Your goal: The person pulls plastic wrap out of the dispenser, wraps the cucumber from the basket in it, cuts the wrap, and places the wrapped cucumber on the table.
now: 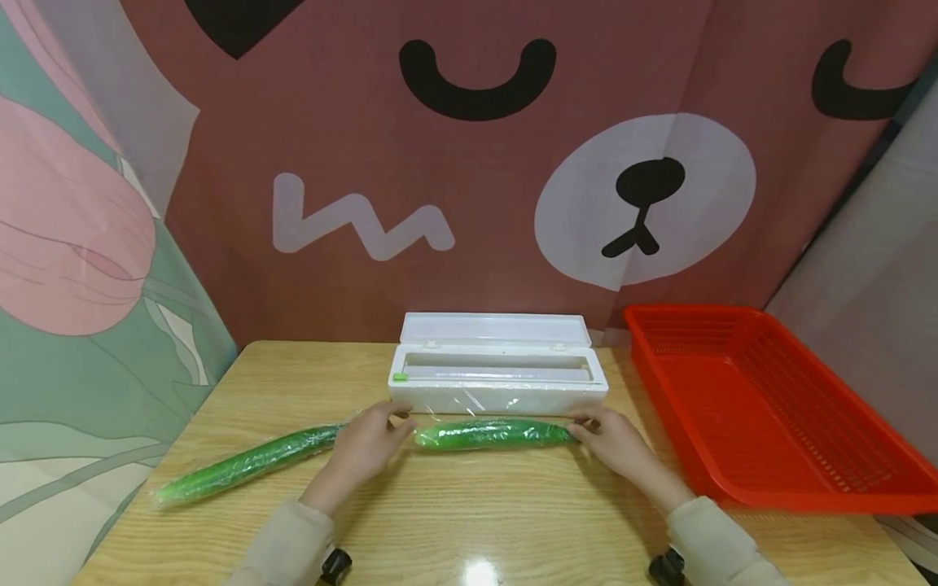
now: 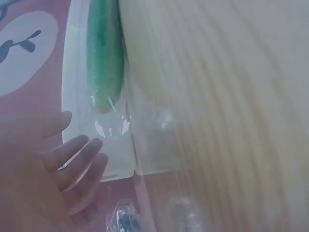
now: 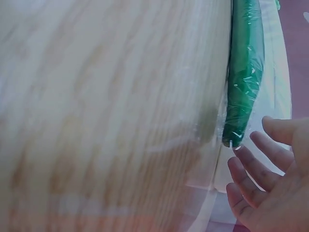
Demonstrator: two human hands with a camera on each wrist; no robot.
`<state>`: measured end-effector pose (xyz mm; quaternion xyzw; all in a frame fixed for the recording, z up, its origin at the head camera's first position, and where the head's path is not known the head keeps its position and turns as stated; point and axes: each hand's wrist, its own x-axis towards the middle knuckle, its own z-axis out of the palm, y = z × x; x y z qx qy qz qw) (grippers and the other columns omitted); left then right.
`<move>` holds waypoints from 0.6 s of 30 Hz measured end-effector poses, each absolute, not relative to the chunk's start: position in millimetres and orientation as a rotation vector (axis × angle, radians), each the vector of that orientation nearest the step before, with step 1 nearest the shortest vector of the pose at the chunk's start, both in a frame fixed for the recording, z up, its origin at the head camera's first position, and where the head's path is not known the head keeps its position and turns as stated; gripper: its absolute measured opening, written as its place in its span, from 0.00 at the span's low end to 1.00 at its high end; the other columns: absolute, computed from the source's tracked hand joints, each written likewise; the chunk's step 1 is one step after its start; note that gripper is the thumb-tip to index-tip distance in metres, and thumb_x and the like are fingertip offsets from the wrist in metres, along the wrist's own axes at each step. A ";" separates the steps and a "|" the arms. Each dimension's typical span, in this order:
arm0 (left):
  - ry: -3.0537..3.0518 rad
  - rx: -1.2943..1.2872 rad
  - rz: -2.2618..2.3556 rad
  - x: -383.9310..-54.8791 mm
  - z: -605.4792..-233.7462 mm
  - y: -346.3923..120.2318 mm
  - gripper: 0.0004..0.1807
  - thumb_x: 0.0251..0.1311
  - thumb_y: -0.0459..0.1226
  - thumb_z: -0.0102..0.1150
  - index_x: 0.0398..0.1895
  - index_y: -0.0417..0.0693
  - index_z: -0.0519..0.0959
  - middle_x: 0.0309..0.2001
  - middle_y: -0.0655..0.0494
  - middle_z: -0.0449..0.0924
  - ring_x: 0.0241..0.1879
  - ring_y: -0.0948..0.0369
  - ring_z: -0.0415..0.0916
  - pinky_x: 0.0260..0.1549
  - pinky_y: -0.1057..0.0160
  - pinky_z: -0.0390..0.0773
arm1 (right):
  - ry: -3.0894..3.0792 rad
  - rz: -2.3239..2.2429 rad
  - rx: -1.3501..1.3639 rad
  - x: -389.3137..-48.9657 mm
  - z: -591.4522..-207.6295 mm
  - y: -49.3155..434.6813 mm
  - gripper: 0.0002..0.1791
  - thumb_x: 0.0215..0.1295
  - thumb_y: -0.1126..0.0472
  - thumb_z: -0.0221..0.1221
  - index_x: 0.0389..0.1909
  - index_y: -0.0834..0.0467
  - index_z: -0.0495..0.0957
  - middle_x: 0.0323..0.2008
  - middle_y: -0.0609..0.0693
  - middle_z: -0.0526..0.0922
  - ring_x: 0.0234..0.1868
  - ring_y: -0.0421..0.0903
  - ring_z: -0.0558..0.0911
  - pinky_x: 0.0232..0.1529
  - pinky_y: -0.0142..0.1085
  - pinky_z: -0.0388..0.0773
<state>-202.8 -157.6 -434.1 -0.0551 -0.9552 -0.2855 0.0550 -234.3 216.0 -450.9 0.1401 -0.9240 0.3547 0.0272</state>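
A green cucumber [image 1: 494, 434] covered in clear plastic wrap lies crosswise on the table, right in front of a white cling film dispenser [image 1: 498, 399]. My left hand [image 1: 370, 439] is at its pale end, with the thumb apart from the loosely extended fingers [image 2: 77, 166]. At the darker end is my right hand [image 1: 611, 439], its fingers [image 3: 251, 181] spread and the fingertips right by the wrapped tip. Shiny loose film [image 2: 111, 126] shows past the pale end in the left wrist view. Another wrapped cucumber [image 1: 249, 464] lies slanted left of my left hand, which hides its far end.
The dispenser's lid [image 1: 494, 329] stands raised at the back, and a film roll [image 1: 498, 373] shows inside. A green slider [image 1: 400, 377] sits at its left corner. On the right is a red plastic basket [image 1: 681, 423]. A curtain printed with a bear [image 1: 498, 268] hangs behind the table.
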 end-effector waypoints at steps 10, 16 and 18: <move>-2.705 -0.061 -0.969 -205.6 -428.7 -165.2 0.17 0.67 0.46 0.62 0.55 0.51 0.82 0.44 0.52 0.83 0.36 0.57 0.79 0.27 0.59 0.75 | -2.751 1.078 0.417 -230.3 -439.8 213.6 0.07 0.66 0.66 0.63 0.43 0.61 0.85 0.39 0.53 0.86 0.38 0.52 0.82 0.36 0.41 0.77; -2.648 -0.009 -1.022 -212.1 -425.1 -167.9 0.20 0.67 0.49 0.61 0.57 0.51 0.81 0.52 0.48 0.81 0.47 0.50 0.78 0.37 0.49 0.78 | -2.699 1.077 0.449 -227.0 -428.0 203.5 0.07 0.66 0.69 0.62 0.42 0.61 0.86 0.40 0.53 0.86 0.39 0.51 0.83 0.41 0.46 0.79; -2.635 -0.012 -1.039 -214.8 -424.0 -168.2 0.21 0.66 0.49 0.62 0.58 0.50 0.80 0.54 0.47 0.79 0.50 0.49 0.77 0.41 0.46 0.77 | -2.702 1.101 0.456 -226.1 -423.6 198.4 0.07 0.67 0.69 0.61 0.43 0.61 0.86 0.41 0.53 0.86 0.41 0.51 0.83 0.42 0.46 0.79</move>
